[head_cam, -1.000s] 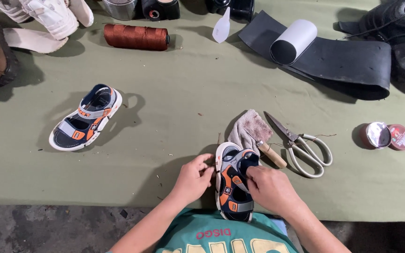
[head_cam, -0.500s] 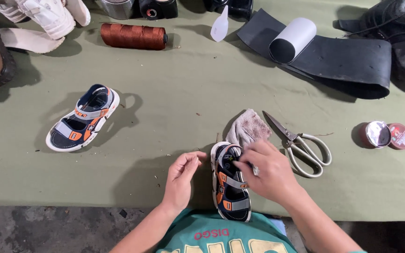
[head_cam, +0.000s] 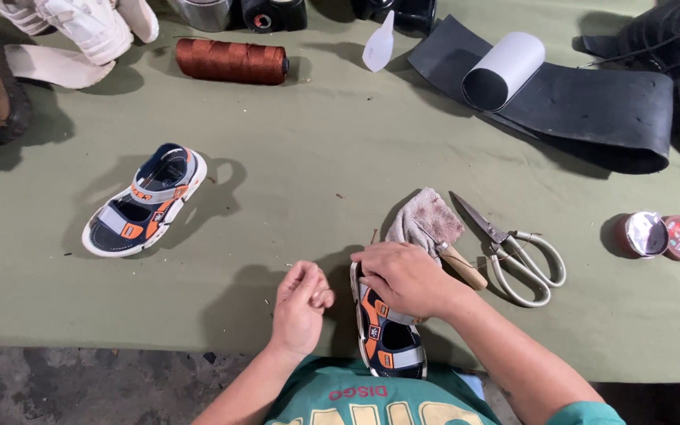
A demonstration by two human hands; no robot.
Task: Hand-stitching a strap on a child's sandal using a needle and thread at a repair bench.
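Note:
A small navy and orange child's sandal (head_cam: 387,338) lies at the near edge of the green table. My right hand (head_cam: 404,277) rests over its toe end and grips it. My left hand (head_cam: 302,301) hovers just left of the sandal, fingers curled together; whether it pinches anything is too small to tell. The matching sandal (head_cam: 145,201) lies alone further left on the table.
A dirty rag (head_cam: 426,219), a wooden-handled tool (head_cam: 460,266) and scissors (head_cam: 513,253) lie right of my hand. A round tin with its lid (head_cam: 659,234) sits at the right. Brown thread spool (head_cam: 234,61), black rubber sheet (head_cam: 584,98) with a white roll, and shoes line the far side.
My left hand has come off the sandal and drawn away to the left, fingers closing. My right hand has slid up onto the sandal's toe end.

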